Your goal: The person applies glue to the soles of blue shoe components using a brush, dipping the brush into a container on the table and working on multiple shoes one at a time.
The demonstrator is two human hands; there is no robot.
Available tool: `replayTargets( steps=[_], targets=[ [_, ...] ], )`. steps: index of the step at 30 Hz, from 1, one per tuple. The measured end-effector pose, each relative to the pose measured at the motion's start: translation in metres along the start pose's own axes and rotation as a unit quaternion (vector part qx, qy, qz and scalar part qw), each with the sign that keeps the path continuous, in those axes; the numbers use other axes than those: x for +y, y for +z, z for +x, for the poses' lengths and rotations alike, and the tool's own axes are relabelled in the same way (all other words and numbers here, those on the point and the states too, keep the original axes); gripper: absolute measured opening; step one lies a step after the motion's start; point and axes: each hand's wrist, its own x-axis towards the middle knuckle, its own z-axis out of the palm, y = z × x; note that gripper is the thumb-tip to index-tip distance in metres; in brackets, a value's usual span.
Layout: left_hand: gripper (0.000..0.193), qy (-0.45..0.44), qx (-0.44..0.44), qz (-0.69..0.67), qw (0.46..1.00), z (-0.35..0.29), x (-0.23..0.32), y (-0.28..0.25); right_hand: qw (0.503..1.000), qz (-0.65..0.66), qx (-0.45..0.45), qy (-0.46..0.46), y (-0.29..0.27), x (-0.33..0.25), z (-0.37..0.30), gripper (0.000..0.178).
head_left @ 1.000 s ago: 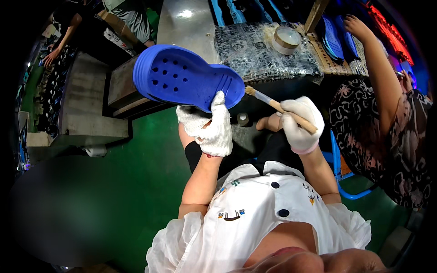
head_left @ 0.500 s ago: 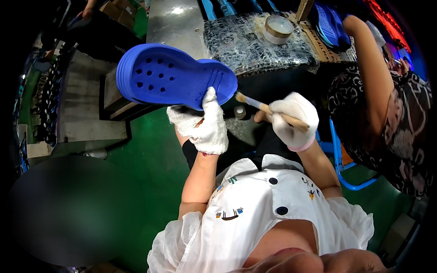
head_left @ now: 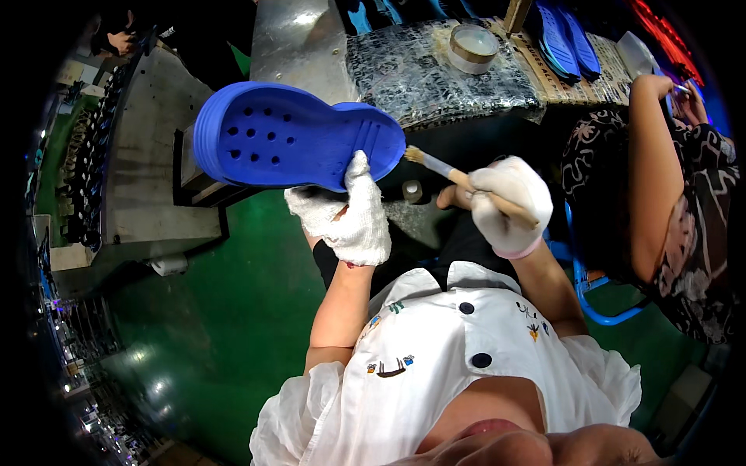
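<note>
A blue shoe sole [head_left: 311, 124] with several small holes in its wider end is held up by my left hand [head_left: 350, 213], which wears a white knitted glove. The thumb lies on the inner face near the narrow end, and the other fingers are hidden beneath. My right hand [head_left: 511, 206], in a white glove with bare fingertips showing, grips a wooden-handled brush [head_left: 439, 166]. The brush's bristles point at the sole's narrow end, very close to its rim; whether they touch it I cannot tell.
Ahead is a plastic-wrapped bench top [head_left: 435, 78] with a round tub [head_left: 473, 48] on it. More blue soles [head_left: 566, 43] lie at the far right. A co-worker [head_left: 653, 194] sits to the right by a blue-framed stool [head_left: 590, 287]. A metal-sided machine [head_left: 148, 155] stands left.
The brush and my right hand have shifted slightly right and down. The sole has moved a little left and down. On the right, the co-worker's arm has moved away from the blue soles.
</note>
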Motion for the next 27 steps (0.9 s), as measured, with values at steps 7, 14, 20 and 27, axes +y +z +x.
replayTargets(
  steps=[7, 14, 20, 27],
  targets=[
    [0.049, -0.041, 0.027, 0.059, 0.997, 0.011, -0.001, -0.004, 0.999, 0.004, 0.046, 0.017, 0.000, 0.005, 0.000, 0.020],
    [0.012, -0.368, 0.061, -0.288, 0.882, 0.071, 0.000, -0.035, 0.976, 0.057, 0.002, 0.209, 0.024, 0.042, -0.076, 0.009],
    [0.017, -0.485, 0.002, -0.349, 0.802, 0.074, 0.017, -0.044, 0.973, 0.171, -0.036, 0.147, 0.032, 0.029, -0.086, 0.021],
    [0.025, -0.330, -0.032, -0.139, 0.933, 0.016, 0.013, -0.003, 0.987, 0.141, 0.070, -0.007, 0.030, 0.019, -0.051, 0.035]
  ],
)
